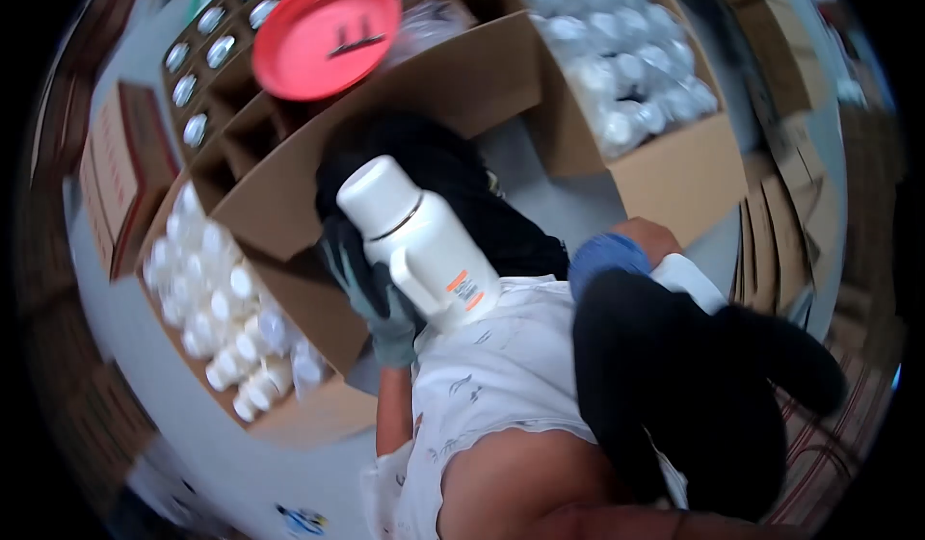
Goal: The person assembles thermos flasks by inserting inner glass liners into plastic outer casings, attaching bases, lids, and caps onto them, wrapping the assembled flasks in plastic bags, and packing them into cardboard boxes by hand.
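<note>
A white thermos jug [429, 246] with a white cup lid, a handle and orange-and-black print leans tilted against the front of my white shirt. My left hand [371, 294], in a grey glove, grips the jug along its left side; part of the fingers is hidden behind it. To the right, my right hand [647, 237] is bent in near the shirt, beside a blue, blurred wrap or cloth [607, 259]. Its fingers are smeared and partly covered. Dark-clad legs [424, 159] lie beyond the jug.
Ahead stands a divided carton [385, 97] with silver-topped bottles in some cells. A red basin [323, 34] holding small dark pieces rests on it. Boxes of white caps [217, 299] and plastic-wrapped parts [626, 68] flank it. A closed carton [125, 174] is left, flattened cardboard [785, 232] right.
</note>
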The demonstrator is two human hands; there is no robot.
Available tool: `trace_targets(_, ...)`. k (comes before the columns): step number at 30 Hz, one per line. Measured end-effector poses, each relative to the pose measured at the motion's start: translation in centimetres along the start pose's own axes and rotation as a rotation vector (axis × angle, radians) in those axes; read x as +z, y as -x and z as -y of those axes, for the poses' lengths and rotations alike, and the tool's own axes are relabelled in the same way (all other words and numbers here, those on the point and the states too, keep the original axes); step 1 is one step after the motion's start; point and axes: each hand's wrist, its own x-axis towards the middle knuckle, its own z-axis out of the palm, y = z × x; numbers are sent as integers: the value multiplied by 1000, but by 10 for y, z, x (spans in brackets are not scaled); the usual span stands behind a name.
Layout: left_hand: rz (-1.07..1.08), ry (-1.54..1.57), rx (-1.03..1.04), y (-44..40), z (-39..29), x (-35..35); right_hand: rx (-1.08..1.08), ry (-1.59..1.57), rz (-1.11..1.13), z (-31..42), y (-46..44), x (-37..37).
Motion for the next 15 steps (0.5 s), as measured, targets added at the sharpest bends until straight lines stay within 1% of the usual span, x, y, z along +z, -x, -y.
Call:
trace_targets(2, 105, 8, 71, -14, -13, -2, -79, 28, 22, 8, 24, -19)
trace_targets(4, 274, -61, 114, -26, -28, -3, -84, 73, 83, 6, 74, -48)
trace_targets(5, 369, -215, 194, -33, -31, 1, 32, 203, 67, 8, 101, -62)
trace_targets(6, 396, -257, 215, -36, -32, 8, 289, 577, -23, 10, 117, -66)
trace_targets(7, 412, -303, 238, -39, -35, 14, 584, 929, -18, 13, 132, -69)
trace_targets(8, 429, -350, 258, -42, -38, 22, 662, 806, -122, 6, 134, -63)
trace_targets(10, 442, -375, 285, -46, -41, 34, 553, 627, -124, 0, 130, -55)
trace_targets(11, 414, -255, 359, -43, -29, 39, 434, 576, -205, 3, 100, -61)
trace_targets(12, 417, -255, 356, -42, -27, 42, 311, 532, -275, 5, 69, -67)
trace_targets(13, 409, -262, 343, -42, -29, 45, 203, 480, -295, 4, 45, -69)
trace_targets(15, 402, -289, 318, -42, -33, 47, 99, 426, -292, 7, 29, -71)
